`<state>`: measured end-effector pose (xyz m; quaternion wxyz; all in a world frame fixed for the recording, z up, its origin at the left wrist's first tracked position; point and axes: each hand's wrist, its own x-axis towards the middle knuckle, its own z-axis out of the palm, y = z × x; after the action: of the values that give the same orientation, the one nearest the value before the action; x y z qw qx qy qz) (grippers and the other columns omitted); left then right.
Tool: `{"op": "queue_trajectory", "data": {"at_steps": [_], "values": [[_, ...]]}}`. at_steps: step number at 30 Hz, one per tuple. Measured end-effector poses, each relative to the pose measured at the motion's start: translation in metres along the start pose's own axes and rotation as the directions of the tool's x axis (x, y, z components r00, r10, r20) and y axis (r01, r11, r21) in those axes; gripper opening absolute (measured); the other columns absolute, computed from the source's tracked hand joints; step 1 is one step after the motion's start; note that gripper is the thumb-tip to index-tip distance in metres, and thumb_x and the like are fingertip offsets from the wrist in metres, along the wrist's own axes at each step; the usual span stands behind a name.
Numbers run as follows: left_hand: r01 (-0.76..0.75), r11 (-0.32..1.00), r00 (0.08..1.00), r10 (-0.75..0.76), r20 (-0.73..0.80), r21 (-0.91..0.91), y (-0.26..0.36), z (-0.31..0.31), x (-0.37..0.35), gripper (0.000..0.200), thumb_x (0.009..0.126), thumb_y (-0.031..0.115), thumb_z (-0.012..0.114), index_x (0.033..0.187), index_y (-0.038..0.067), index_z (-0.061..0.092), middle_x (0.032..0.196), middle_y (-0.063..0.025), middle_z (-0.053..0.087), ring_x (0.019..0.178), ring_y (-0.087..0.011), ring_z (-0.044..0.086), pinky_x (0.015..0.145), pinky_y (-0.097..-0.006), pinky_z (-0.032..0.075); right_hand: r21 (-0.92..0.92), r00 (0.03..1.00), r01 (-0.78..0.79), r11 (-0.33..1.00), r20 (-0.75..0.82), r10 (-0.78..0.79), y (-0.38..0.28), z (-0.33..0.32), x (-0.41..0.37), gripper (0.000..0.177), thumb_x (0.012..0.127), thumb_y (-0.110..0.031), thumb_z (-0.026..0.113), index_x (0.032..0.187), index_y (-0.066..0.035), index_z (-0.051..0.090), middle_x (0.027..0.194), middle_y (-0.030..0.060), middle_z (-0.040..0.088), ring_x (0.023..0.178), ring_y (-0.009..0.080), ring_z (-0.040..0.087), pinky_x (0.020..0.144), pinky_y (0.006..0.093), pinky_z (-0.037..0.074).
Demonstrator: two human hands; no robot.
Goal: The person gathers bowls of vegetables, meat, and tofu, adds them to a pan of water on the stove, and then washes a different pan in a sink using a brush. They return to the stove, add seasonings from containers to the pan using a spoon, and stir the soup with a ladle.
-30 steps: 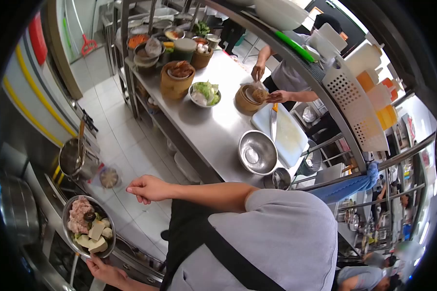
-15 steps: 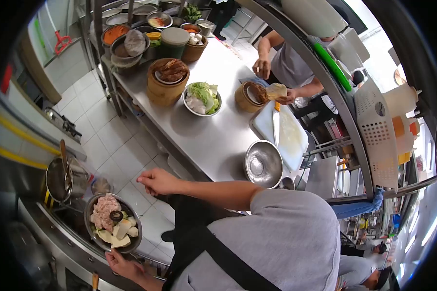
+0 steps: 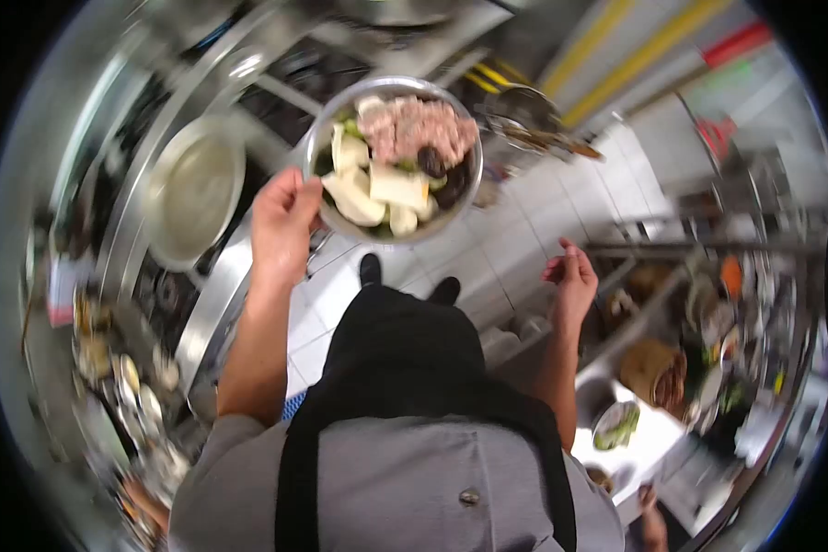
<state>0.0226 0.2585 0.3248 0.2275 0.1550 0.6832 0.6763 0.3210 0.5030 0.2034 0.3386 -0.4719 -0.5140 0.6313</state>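
Note:
A round steel bowl point(image 3: 311, 138) is in my left hand point(image 3: 283, 221), which grips its rim with the thumb on top. Inside lie pink minced meat point(image 3: 420, 129), pale tofu-like slabs point(image 3: 399, 187), a dark mushroom-like piece point(image 3: 431, 162) and some green vegetable pieces. The bowl is held above the floor beside the stove. My right hand point(image 3: 572, 279) hangs free on the other side, its fingers loosely curled and partly apart, with nothing in it. It is nearest the steel worktable.
A wide pale pan point(image 3: 196, 191) sits on the stove at left. A pot point(image 3: 524, 109) with utensils stands beyond the bowl. On the worktable point(image 3: 649, 451) at right are a bamboo steamer point(image 3: 649, 373) and a bowl of greens point(image 3: 616, 426). Another person's hand point(image 3: 650, 501) shows at its far side.
My body and view have swung round from the worktable toward the stove. The bowl has stayed in my left hand and now appears higher and nearer. My right hand remains without anything in it.

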Motion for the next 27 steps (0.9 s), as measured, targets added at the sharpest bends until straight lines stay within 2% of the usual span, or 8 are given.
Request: {"op": "queue_trajectory", "data": {"at_steps": [3, 10, 12, 15, 18, 19, 21, 27], "values": [[0.031, 0.998, 0.964, -0.016, -0.266, 0.052, 0.037, -0.089, 0.005, 0.02, 0.096, 0.014, 0.056, 0.078, 0.005, 0.057, 0.073, 0.0002, 0.061, 0.068, -0.0079, 0.062, 0.064, -0.0262, 0.055, -0.093, 0.987, 0.031, 0.995, 0.163, -0.016, -0.016, 0.077, 0.003, 0.03, 0.1, -0.022, 0.053, 0.115, 0.003, 0.064, 0.069, 0.0024, 0.059, 0.058, 0.0087, 0.054, 0.056, 0.0243, 0.047], [0.185, 0.832, 0.896, 0.076, -0.438, 0.523, 0.005, -0.321, 0.069, 0.026, 0.095, 0.017, 0.055, 0.073, 0.004, 0.05, 0.072, -0.0034, 0.056, 0.067, -0.0125, 0.06, 0.061, -0.0325, 0.057, -0.232, 0.816, 0.232, 0.945, 0.575, -0.059, 0.002, 0.249, -0.005, 0.027, 0.097, -0.021, 0.056, 0.111, 0.001, 0.066, 0.071, 0.0049, 0.062, 0.063, 0.0109, 0.058, 0.061, 0.0255, 0.048], [0.234, 0.782, 0.89, 0.067, -0.451, 0.578, -0.017, -0.362, 0.087, 0.025, 0.093, 0.017, 0.056, 0.072, 0.004, 0.05, 0.071, -0.0038, 0.056, 0.066, -0.0133, 0.06, 0.059, -0.033, 0.057, -0.365, 0.734, 0.527, 0.767, 0.65, -0.195, 0.02, 0.296, -0.002, 0.027, 0.093, -0.021, 0.061, 0.108, 0.001, 0.067, 0.076, 0.0107, 0.066, 0.068, 0.0225, 0.064, 0.067, 0.0319, 0.052], [0.399, 0.655, 0.864, -0.033, -0.503, 0.642, -0.035, -0.392, 0.118, 0.018, 0.086, 0.014, 0.056, 0.083, -0.004, 0.059, 0.082, -0.0159, 0.066, 0.075, -0.023, 0.069, 0.063, -0.0381, 0.059, -0.396, 0.617, 0.763, 0.51, 0.681, -0.395, 0.028, 0.362, 0.013, 0.03, 0.091, -0.021, 0.061, 0.11, 0.001, 0.064, 0.09, 0.0155, 0.068, 0.079, 0.0321, 0.065, 0.075, 0.0385, 0.053], [0.468, 0.44, 0.869, -0.071, -0.49, 0.767, -0.044, -0.404, 0.137, 0.026, 0.082, 0.013, 0.052, 0.097, -0.004, 0.064, 0.095, -0.0306, 0.067, 0.09, -0.0365, 0.069, 0.076, -0.0414, 0.056, -0.533, 0.596, 0.803, 0.268, 0.702, -0.39, 0.049, 0.405, 0.042, 0.032, 0.088, -0.022, 0.061, 0.112, -0.001, 0.064, 0.106, 0.0181, 0.066, 0.097, 0.0395, 0.061, 0.087, 0.0444, 0.049], [0.469, 0.44, 0.869, -0.074, -0.49, 0.766, -0.049, -0.408, 0.142, 0.026, 0.082, 0.013, 0.052, 0.097, -0.004, 0.064, 0.095, -0.0306, 0.067, 0.09, -0.0365, 0.069, 0.076, -0.0414, 0.056, -0.534, 0.597, 0.802, 0.267, 0.703, -0.386, 0.049, 0.412, 0.042, 0.032, 0.088, -0.022, 0.061, 0.112, -0.001, 0.064, 0.106, 0.0181, 0.066, 0.097, 0.0395, 0.061, 0.087, 0.0444, 0.049], [0.283, 0.126, 0.95, 0.1, -0.296, 0.951, -0.056, -0.414, 0.156, 0.027, 0.081, 0.012, 0.051, 0.098, -0.004, 0.065, 0.097, -0.0311, 0.066, 0.094, -0.0418, 0.066, 0.082, -0.0442, 0.054, -0.647, 0.657, 0.749, 0.143, 0.695, -0.292, 0.047, 0.425, 0.045, 0.036, 0.088, -0.025, 0.059, 0.116, -0.002, 0.061, 0.111, 0.0145, 0.064, 0.106, 0.0356, 0.058, 0.092, 0.0455, 0.047], [0.277, 0.036, 0.96, 0.029, -0.278, 0.96, -0.029, -0.388, 0.168, 0.025, 0.077, 0.004, 0.057, 0.1, -0.002, 0.065, 0.098, -0.0307, 0.066, 0.095, -0.043, 0.065, 0.085, -0.0452, 0.054, -0.686, 0.658, 0.723, -0.084, 0.721, -0.216, 0.059, 0.447, 0.066, 0.033, 0.09, -0.027, 0.057, 0.114, -0.006, 0.06, 0.113, 0.0099, 0.064, 0.106, 0.0317, 0.06, 0.091, 0.0467, 0.047]]}}
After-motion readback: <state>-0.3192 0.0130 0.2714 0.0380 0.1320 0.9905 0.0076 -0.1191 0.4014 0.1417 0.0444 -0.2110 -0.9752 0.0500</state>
